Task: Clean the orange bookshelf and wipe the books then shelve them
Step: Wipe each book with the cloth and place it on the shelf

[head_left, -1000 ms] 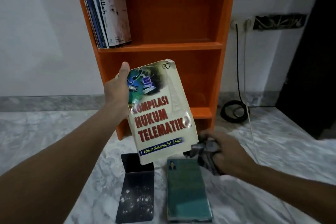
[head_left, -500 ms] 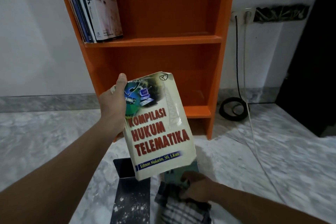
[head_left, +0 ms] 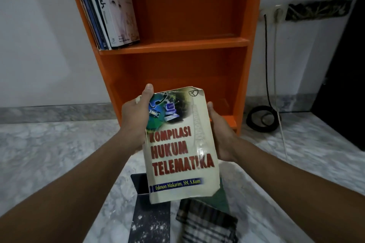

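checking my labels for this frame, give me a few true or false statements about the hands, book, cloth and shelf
1. The left hand and the right hand both hold the cream book. True.
2. The cloth is in the right hand. False: it lies on the green book on the floor.
3. The shelved books stand at the right end of the shelf. False: they lean at its left end.
4. A dark book lies on the floor, left of the cloth. True.
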